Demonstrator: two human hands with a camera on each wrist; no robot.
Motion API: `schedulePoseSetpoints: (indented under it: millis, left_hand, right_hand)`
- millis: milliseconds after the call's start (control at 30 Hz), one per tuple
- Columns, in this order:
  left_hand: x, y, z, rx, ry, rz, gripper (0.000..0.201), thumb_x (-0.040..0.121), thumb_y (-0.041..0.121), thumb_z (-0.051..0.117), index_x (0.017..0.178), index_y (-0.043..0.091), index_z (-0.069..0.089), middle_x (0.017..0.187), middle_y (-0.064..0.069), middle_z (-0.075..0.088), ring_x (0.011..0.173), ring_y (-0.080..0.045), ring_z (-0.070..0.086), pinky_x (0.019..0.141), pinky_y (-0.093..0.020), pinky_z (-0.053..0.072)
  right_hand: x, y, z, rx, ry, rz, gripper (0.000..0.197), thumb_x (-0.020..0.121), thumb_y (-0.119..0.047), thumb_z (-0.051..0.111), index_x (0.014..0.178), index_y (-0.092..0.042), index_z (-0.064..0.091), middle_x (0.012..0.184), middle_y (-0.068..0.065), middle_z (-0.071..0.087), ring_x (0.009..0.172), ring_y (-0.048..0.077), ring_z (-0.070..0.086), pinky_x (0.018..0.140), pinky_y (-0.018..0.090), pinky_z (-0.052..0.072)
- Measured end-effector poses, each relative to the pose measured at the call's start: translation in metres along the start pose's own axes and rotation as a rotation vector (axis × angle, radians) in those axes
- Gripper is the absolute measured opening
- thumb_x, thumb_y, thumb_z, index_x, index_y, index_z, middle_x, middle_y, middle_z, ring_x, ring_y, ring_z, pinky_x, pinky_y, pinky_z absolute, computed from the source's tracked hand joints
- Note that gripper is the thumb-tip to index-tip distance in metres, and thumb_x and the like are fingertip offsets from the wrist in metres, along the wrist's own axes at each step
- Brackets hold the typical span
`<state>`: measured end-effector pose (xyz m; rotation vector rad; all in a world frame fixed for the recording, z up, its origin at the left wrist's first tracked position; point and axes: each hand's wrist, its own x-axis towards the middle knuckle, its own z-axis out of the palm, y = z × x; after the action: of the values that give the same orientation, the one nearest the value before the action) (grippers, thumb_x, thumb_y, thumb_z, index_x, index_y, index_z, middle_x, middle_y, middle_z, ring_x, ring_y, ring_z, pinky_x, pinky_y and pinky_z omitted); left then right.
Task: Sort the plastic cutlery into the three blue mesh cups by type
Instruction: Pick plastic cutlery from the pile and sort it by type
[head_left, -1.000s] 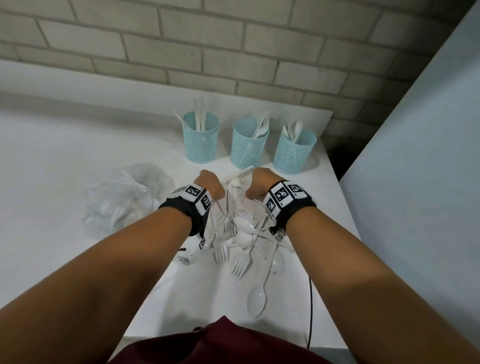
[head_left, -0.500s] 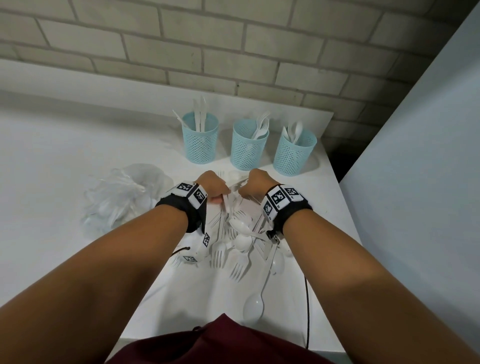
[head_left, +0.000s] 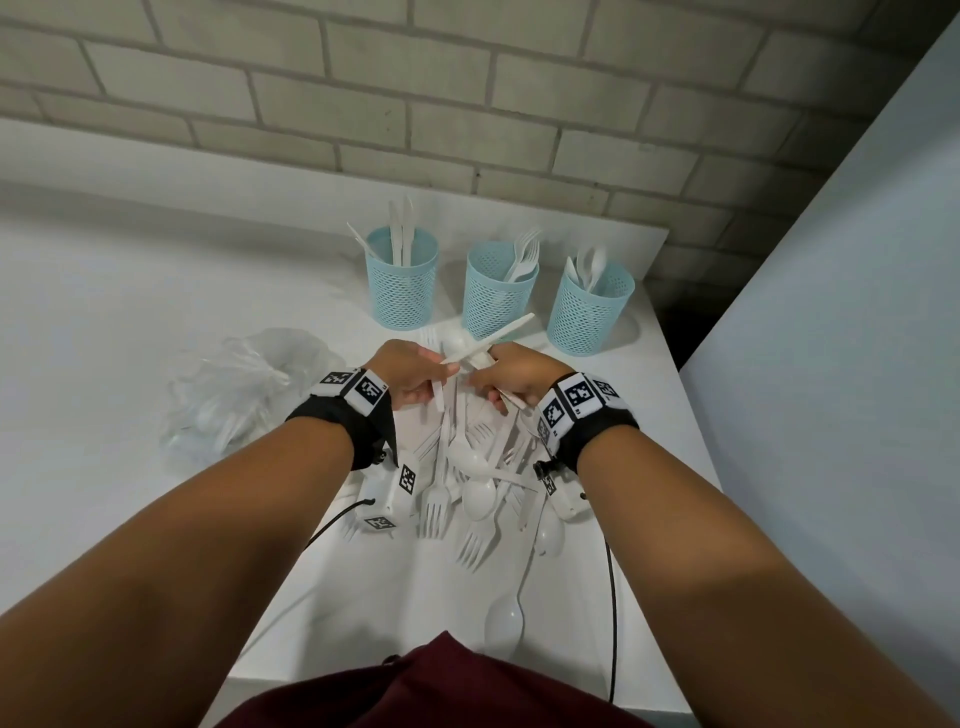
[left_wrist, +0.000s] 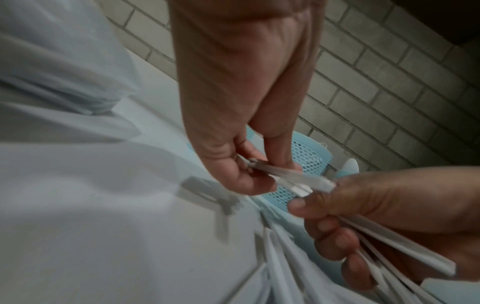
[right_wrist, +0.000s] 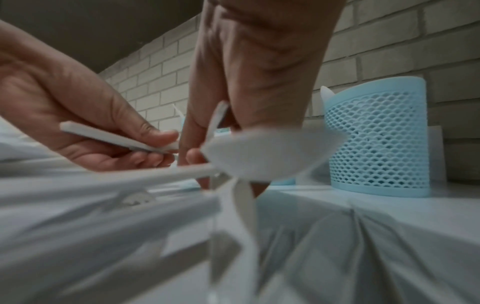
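White plastic cutlery (head_left: 470, 470), blue mesh cups (head_left: 401, 280)

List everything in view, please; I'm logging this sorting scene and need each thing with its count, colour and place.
Cups: three, blue mesh, in a row at the table's far edge; the left holds knives, the middle forks, the right spoons.
Cutlery pile: many white forks, spoons and knives, count unclear, loose on the table below the hands.
Lone spoon: one, white, nearest the body.
Bag: one, clear plastic, left of the pile, some cutlery inside.
Table: one, white.
Wall: grey brick, behind.
Left hand: pinches a white piece.
Right hand: grips several white handles.
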<state>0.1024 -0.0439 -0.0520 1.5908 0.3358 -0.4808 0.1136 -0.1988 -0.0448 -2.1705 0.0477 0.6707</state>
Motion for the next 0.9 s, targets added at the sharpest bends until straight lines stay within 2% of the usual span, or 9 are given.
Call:
schedulePoseSetpoints:
  millis: [100, 233, 333, 433, 567, 633, 700, 833, 900]
  left_hand:
    - [0.003, -0.005, -0.005, -0.024, 0.022, 0.022, 0.016, 0.083, 0.007, 0.068, 0.075, 0.009, 0.054, 0.072, -0.008, 0.058, 0.067, -0.014, 0.055, 0.070, -0.023, 0.050]
    - [0.000, -0.005, -0.008, -0.014, 0.016, -0.006, 0.013, 0.087, 0.007, 0.064, 0.075, 0.005, 0.057, 0.070, -0.010, 0.057, 0.064, -0.016, 0.053, 0.070, -0.025, 0.050]
    - [-0.007, -0.005, -0.007, -0.019, -0.022, -0.037, 0.019, 0.091, -0.002, 0.054, 0.072, 0.003, 0.054, 0.066, -0.010, 0.051, 0.051, -0.012, 0.052, 0.052, -0.019, 0.049]
    - [-0.011, -0.005, -0.007, -0.051, -0.023, -0.066, 0.023, 0.094, -0.007, 0.042, 0.074, 0.005, 0.048, 0.068, -0.008, 0.046, 0.052, -0.012, 0.050, 0.041, -0.013, 0.044]
    - [-0.011, -0.003, -0.008, -0.121, 0.025, -0.064, 0.014, 0.098, 0.000, 0.035, 0.103, 0.009, 0.045, 0.073, -0.007, 0.050, 0.062, -0.011, 0.048, 0.045, -0.018, 0.046]
    - [-0.010, -0.002, -0.008, -0.123, 0.041, -0.026, 0.023, 0.099, 0.002, 0.033, 0.118, 0.014, 0.041, 0.075, -0.005, 0.052, 0.065, -0.011, 0.049, 0.057, -0.022, 0.043]
    - [-0.007, 0.000, -0.006, -0.107, 0.033, 0.007, 0.032, 0.099, 0.004, 0.033, 0.129, 0.012, 0.041, 0.076, -0.004, 0.052, 0.066, -0.011, 0.050, 0.060, -0.021, 0.043]
    - [-0.011, 0.004, 0.000, -0.154, 0.033, 0.030, 0.012, 0.101, 0.014, 0.037, 0.106, 0.010, 0.047, 0.071, -0.002, 0.048, 0.061, -0.008, 0.047, 0.047, -0.013, 0.045]
    - [-0.011, 0.005, 0.006, -0.143, 0.042, 0.046, 0.016, 0.101, 0.017, 0.036, 0.092, 0.011, 0.048, 0.071, -0.001, 0.048, 0.061, -0.008, 0.047, 0.050, -0.013, 0.044]
  right_hand:
    - [0.002, 0.000, 0.003, -0.235, -0.033, 0.018, 0.031, 0.081, -0.034, 0.071, 0.073, -0.011, 0.052, 0.056, 0.002, 0.052, 0.036, 0.010, 0.046, 0.033, 0.011, 0.030]
    - [0.009, -0.003, 0.013, -0.303, 0.001, 0.014, 0.038, 0.074, -0.037, 0.078, 0.063, -0.008, 0.056, 0.055, 0.003, 0.057, 0.037, 0.011, 0.046, 0.043, 0.021, 0.039]
    - [0.008, -0.009, 0.019, -0.412, 0.075, -0.010, 0.036, 0.076, -0.026, 0.076, 0.053, -0.010, 0.053, 0.040, -0.004, 0.054, 0.028, 0.004, 0.045, 0.041, 0.018, 0.036]
    - [0.007, -0.014, 0.021, -0.457, 0.129, -0.006, 0.032, 0.078, -0.022, 0.070, 0.054, -0.011, 0.051, 0.043, -0.003, 0.053, 0.042, 0.009, 0.048, 0.044, 0.020, 0.035]
    - [0.007, -0.014, 0.015, -0.218, 0.143, -0.015, 0.031, 0.086, -0.029, 0.059, 0.065, -0.007, 0.055, 0.054, 0.003, 0.053, 0.041, 0.013, 0.044, 0.038, 0.016, 0.032]
    - [0.006, -0.015, 0.011, 0.013, 0.127, -0.031, 0.021, 0.089, -0.019, 0.051, 0.081, -0.002, 0.059, 0.064, 0.006, 0.060, 0.039, 0.012, 0.041, 0.036, 0.016, 0.033]
    - [0.004, -0.019, 0.007, 0.246, 0.107, -0.070, 0.013, 0.092, -0.007, 0.044, 0.087, -0.005, 0.056, 0.078, 0.007, 0.067, 0.044, 0.010, 0.040, 0.039, 0.019, 0.037]
    - [0.003, -0.023, 0.000, 0.513, 0.107, -0.132, 0.014, 0.098, -0.008, 0.044, 0.088, -0.014, 0.051, 0.079, 0.004, 0.061, 0.058, 0.010, 0.047, 0.047, 0.019, 0.045]
    - [0.001, -0.026, -0.002, 0.618, 0.112, -0.142, 0.014, 0.099, -0.012, 0.045, 0.086, -0.014, 0.050, 0.077, 0.003, 0.054, 0.061, 0.011, 0.050, 0.050, 0.021, 0.046]
